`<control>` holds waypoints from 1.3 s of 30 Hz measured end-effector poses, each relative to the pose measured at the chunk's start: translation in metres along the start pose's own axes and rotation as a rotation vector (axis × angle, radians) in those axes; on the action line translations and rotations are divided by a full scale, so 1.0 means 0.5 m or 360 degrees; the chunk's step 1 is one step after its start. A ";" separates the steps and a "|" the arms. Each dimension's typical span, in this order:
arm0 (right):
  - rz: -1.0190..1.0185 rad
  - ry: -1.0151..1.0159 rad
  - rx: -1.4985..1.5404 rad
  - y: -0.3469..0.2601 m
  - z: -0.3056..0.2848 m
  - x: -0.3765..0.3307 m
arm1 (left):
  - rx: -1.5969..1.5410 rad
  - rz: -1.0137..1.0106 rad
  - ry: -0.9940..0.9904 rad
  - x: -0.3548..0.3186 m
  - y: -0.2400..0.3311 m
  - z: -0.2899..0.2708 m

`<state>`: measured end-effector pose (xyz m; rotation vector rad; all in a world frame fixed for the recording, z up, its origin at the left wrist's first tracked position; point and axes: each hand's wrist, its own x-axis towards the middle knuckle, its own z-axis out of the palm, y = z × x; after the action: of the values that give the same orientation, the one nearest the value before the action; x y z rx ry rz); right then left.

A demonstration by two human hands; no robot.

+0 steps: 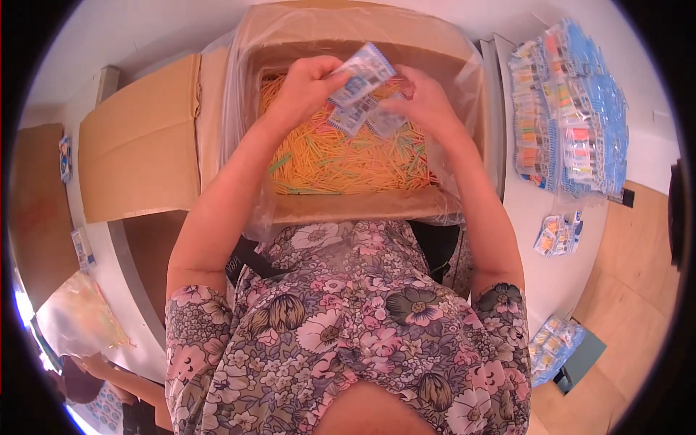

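Observation:
Over an open cardboard box (348, 209) lined with clear plastic, my left hand (306, 90) pinches a small clear-and-blue plastic packet (366, 69) between thumb and fingers. My right hand (429, 107) is closed, its thumb against another small packet (388, 122) just below the first. A third similar packet (351, 117) overlaps these two, and which hand bears it I cannot tell. Beneath them the box holds a deep heap of thin sticks (348, 163), mostly yellow and orange, with some green and pink. What the packets contain is too small to make out.
Rows of filled blue-edged packets (569, 109) lie on the white table to the right, with a small bunch (557, 235) nearer and another pile (557, 348) lower down. A cardboard flap (141, 141) sticks out left. Another person's arm (134, 384) shows at lower left.

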<state>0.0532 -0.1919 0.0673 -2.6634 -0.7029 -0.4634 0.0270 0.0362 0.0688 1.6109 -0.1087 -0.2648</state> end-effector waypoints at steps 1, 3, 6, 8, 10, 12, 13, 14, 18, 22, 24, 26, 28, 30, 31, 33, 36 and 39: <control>0.0345 -0.0345 0.0855 -0.041 -0.026 0.014 | -0.0019 -0.0017 0.0022 -0.003 0.000 -0.003; 0.0716 -0.0693 0.1694 -0.076 -0.047 0.035 | -0.0010 -0.0037 -0.0184 0.004 0.014 -0.001; 0.0707 -0.0655 0.1432 -0.096 -0.038 0.045 | -0.0236 -0.0091 -0.0203 -0.002 0.034 -0.006; 0.1020 -0.0705 0.1693 -0.113 -0.021 0.043 | 0.0043 0.0089 0.0030 0.006 0.014 -0.019; 0.0748 -0.1040 0.1368 -0.128 0.040 0.005 | 0.0338 0.0264 0.0263 0.015 0.008 -0.033; 0.0289 -0.1413 0.0904 -0.160 0.094 -0.019 | -0.0018 0.0393 0.0481 0.025 0.017 -0.042; 0.0103 -0.1484 0.0784 -0.184 0.116 -0.026 | -0.0012 0.0388 0.0491 0.023 0.022 -0.048; 0.0109 -0.1476 0.0782 -0.202 0.142 -0.030 | -0.0024 0.0392 0.0503 0.024 0.031 -0.050; 0.0053 -0.1525 0.0354 -0.276 0.197 -0.013 | -0.0231 0.0405 0.0573 0.024 0.028 -0.055; 0.0196 -0.1487 0.0290 -0.298 0.247 -0.019 | -0.0229 0.0494 0.0645 0.033 0.028 -0.051; 0.0229 -0.1503 0.0312 -0.292 0.273 -0.019 | -0.0161 0.0479 0.0623 0.037 0.021 -0.055; 0.0258 -0.1518 0.0332 -0.286 0.292 -0.027 | -0.0116 0.0474 0.0612 0.037 0.018 -0.056; 0.0246 -0.1549 0.0355 -0.273 0.302 -0.035 | -0.0072 0.0473 0.0606 0.039 0.023 -0.056; 0.0312 -0.1630 0.0314 -0.279 0.274 -0.026 | -0.0147 0.0419 0.0575 0.037 0.023 -0.054; 0.0383 -0.1709 0.0279 -0.285 0.253 -0.020 | -0.0150 0.0421 0.0579 0.035 0.024 -0.054; 0.0336 -0.1745 0.0239 -0.306 0.199 -0.003 | -0.0185 0.0403 0.0633 0.029 0.033 -0.056; 0.0171 -0.1653 0.0234 -0.313 0.162 -0.010 | -0.0283 0.0475 0.0631 0.032 0.034 -0.061; 0.0497 -0.1617 0.0957 -0.293 0.136 0.001 | -0.0185 0.0427 0.0647 0.025 0.044 -0.062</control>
<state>-0.0079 -0.0444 0.0433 -2.2016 -0.5121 1.0803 0.0484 0.0620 0.0908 1.4851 0.0042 0.2597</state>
